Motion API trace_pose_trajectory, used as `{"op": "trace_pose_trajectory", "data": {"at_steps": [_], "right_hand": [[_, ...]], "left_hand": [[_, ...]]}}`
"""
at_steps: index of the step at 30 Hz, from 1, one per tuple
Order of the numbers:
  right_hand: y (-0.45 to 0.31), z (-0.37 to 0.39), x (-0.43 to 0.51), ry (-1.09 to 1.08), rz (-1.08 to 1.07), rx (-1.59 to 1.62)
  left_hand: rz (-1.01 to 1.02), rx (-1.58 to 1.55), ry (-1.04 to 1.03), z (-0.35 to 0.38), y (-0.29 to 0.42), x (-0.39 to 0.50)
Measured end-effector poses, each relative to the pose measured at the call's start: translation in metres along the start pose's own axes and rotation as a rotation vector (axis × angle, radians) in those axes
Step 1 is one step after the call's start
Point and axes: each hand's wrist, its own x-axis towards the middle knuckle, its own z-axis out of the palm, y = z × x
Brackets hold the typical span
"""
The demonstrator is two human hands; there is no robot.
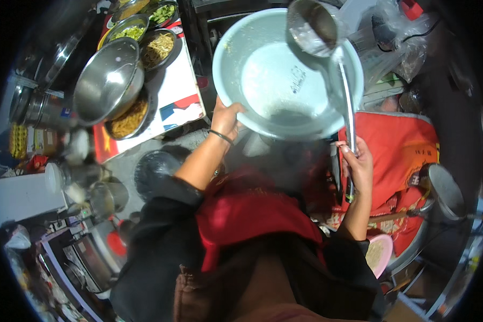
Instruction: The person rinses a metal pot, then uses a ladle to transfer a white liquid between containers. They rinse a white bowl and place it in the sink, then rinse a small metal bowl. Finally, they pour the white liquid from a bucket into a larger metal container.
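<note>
My left hand (pixel 226 119) grips the near left rim of a large pale blue plastic basin (pixel 265 116), thumb over the edge. Printed marks show on the basin's floor, and bits of pale residue cling to its inner wall. In my right hand (pixel 357 163) is the long handle of a metal ladle (pixel 313 28). Its round bowl hangs over the basin's far right side, and the handle crosses the right rim. The ladle's bowl looks wet inside; what it holds, if anything, I cannot tell.
On the left, a table (pixel 181 86) carries a large steel bowl (pixel 106 80) and several dishes of food, including shredded food (pixel 159 47). A red insulated bag (pixel 390 153), a metal pan (pixel 446 191) and a pink bowl (pixel 380 255) are at right. Clear plastic bags (pixel 406 48) lie far right.
</note>
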Motion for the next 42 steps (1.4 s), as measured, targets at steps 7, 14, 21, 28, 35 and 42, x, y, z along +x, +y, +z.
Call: {"op": "trace_pose_trajectory", "data": {"at_steps": [7,14,21,28,35,42], "right_hand": [[-0.038,0.017,0.099,-0.232,0.183,0.059],[-0.069,0.057,0.208,-0.427,0.190,0.197],[-0.105,0.104,0.315,-0.472,0.265,0.178],[-0.127,0.138,0.406,-0.669,0.218,0.092],[-0.151,0.150,0.567,-0.519,0.055,-0.261],[-0.179,0.159,0.899,-0.339,-0.133,0.073]], "left_hand": [[0.284,0.023,0.058,0.045,0.011,0.087],[0.361,0.055,0.211,0.047,0.058,0.160],[0.346,-0.094,0.303,0.030,0.098,0.248],[0.317,-0.140,0.336,0.020,0.123,0.319],[0.291,-0.194,0.314,0.013,0.158,0.409],[0.467,0.067,0.318,0.004,0.203,0.588]]}}
